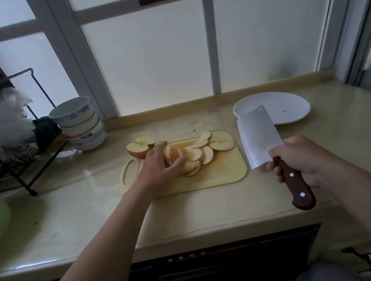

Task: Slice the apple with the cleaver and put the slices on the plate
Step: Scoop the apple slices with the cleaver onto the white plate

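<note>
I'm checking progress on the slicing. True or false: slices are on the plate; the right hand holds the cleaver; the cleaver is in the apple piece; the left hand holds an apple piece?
1. The slices are on the plate: false; the plate holds none, and they lie on the cutting board.
2. The right hand holds the cleaver: true.
3. The cleaver is in the apple piece: false; it is held right of the board, touching no fruit.
4. The left hand holds the apple piece: true.
</note>
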A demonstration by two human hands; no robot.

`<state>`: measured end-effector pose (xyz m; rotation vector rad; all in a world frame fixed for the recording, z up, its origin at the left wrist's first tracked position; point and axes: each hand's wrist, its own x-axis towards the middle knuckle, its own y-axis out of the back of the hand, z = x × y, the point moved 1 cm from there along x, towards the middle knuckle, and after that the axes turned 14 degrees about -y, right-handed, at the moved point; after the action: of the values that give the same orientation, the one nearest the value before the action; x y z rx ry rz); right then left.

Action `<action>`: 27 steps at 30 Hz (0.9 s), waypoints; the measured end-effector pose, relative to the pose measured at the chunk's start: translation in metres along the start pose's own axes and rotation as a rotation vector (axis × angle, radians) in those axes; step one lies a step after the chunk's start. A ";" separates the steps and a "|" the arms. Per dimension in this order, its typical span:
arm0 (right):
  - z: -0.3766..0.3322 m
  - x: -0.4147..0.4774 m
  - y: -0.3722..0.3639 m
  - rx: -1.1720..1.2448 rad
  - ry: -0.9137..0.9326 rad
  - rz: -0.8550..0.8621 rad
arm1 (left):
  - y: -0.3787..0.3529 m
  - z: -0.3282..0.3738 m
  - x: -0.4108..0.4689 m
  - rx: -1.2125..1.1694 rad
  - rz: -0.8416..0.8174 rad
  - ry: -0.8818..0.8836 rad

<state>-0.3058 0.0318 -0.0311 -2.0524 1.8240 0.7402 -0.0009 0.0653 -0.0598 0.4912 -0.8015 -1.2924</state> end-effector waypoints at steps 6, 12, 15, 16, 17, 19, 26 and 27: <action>0.007 0.010 0.010 -0.010 -0.084 -0.004 | -0.008 0.001 0.006 0.003 0.004 -0.003; 0.009 0.015 0.010 -0.061 -0.121 -0.037 | -0.016 -0.001 0.010 0.007 0.002 -0.020; 0.009 0.018 0.011 -0.071 -0.136 -0.049 | -0.019 -0.005 0.009 0.051 -0.008 -0.035; 0.009 0.019 0.012 -0.071 -0.140 -0.055 | -0.019 -0.006 0.009 0.064 -0.015 -0.040; 0.010 0.019 0.013 -0.069 -0.142 -0.062 | -0.020 -0.007 0.010 0.077 -0.022 -0.043; 0.010 0.019 0.014 -0.064 -0.145 -0.071 | -0.020 -0.009 0.010 0.093 -0.031 -0.041; 0.010 0.019 0.011 -0.095 -0.158 -0.076 | -0.021 -0.009 0.010 0.118 -0.029 -0.033; 0.009 0.018 0.011 -0.106 -0.165 -0.082 | -0.021 -0.009 0.010 0.120 -0.031 -0.032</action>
<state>-0.3171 0.0199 -0.0476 -2.0492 1.6327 0.9707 -0.0072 0.0497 -0.0779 0.5824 -0.9046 -1.2885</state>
